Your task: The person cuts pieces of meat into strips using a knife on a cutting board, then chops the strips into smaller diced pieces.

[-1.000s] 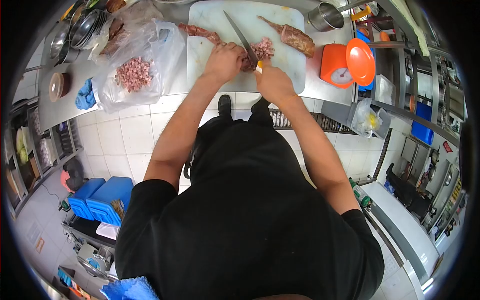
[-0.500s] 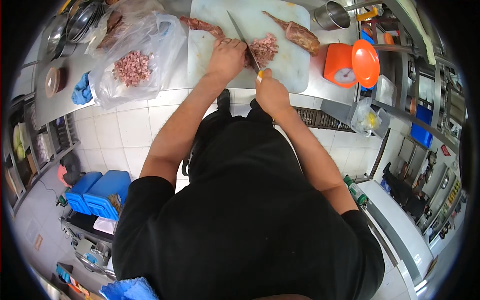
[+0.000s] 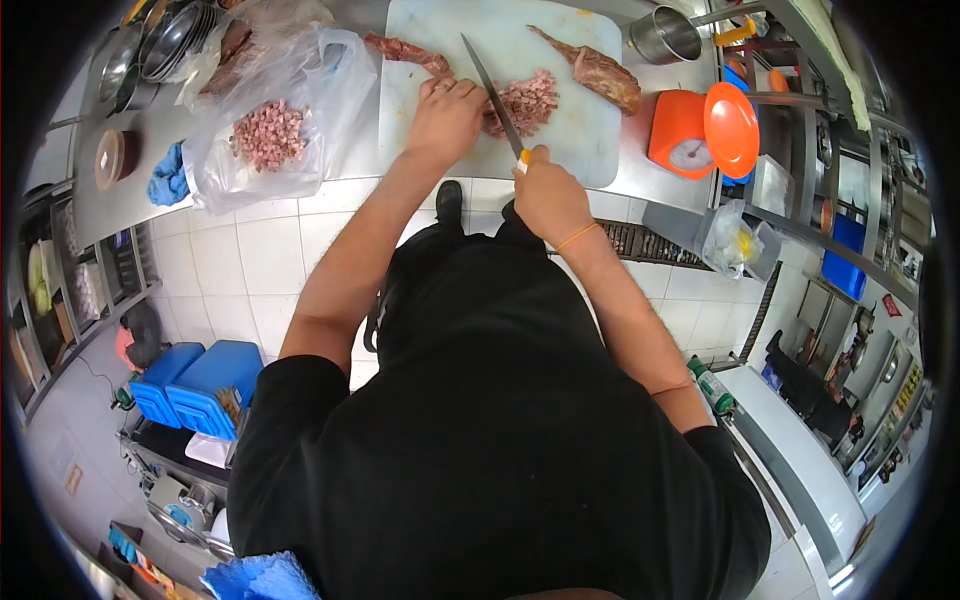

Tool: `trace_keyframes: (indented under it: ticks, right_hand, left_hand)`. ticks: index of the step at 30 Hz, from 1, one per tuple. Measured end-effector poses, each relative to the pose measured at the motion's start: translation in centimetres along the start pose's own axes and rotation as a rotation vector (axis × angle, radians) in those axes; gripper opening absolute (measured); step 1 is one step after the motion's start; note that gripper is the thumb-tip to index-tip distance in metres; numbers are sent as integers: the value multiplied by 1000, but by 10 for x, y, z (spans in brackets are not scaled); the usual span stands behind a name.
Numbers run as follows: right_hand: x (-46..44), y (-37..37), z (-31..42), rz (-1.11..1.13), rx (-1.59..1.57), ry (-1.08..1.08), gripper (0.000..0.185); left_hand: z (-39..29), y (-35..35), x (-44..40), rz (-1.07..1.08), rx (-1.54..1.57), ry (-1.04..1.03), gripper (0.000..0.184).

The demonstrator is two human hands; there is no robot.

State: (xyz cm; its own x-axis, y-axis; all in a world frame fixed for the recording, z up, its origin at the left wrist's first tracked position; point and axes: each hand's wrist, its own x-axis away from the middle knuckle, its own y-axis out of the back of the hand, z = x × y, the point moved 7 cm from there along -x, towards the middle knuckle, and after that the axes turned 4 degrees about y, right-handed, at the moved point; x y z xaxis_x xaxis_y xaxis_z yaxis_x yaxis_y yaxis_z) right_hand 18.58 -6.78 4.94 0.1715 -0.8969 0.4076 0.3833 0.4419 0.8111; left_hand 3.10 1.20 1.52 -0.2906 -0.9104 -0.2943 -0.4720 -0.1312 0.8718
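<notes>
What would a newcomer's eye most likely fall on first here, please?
Probably the orange scale on the counter, right of the white cutting board. Next, the knife in the right hand, slanting across the board beside a heap of diced meat. Left of the board, a second heap lies in or on a clear plastic bag.

At upper centre, the cutting board point(image 3: 517, 57) is white, the diced meat point(image 3: 532, 100) pink, the knife handle point(image 3: 524, 158) white and yellow; upper right, the scale point(image 3: 676, 122) is orange; upper left, the cloth point(image 3: 168, 178) is blue.
</notes>
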Motion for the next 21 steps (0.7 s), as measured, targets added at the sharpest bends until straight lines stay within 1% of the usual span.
trace_keyframes:
  ticks: [3, 6, 9, 12, 15, 18, 21]
  right_hand:
    - [-13, -23, -9, -47, -29, 19, 43]
    - [-36, -26, -12, -72, -40, 52, 43]
    - [-50, -22, -15, -83, -62, 70, 44]
    - [-51, -24, -21, -83, -86, 71, 45]
    - [-43, -22, -24, -87, -111, 71, 44]
    - [-32, -17, -33, -90, -96, 62, 43]
    - [-24, -14, -44, -68, -52, 33, 42]
  left_hand:
    - [-1, -9, -3, 73, -42, 8, 16]
    - [2, -10, -3, 63, 13, -20, 16]
    - [-1, -8, -4, 71, -22, -25, 17]
    - [-2, -3, 1, 120, 0, -38, 24]
    - [-2, 6, 6, 103, 3, -74, 34]
    - [9, 7, 9, 89, -39, -79, 40]
    - [14, 5, 11, 150, 19, -49, 35]
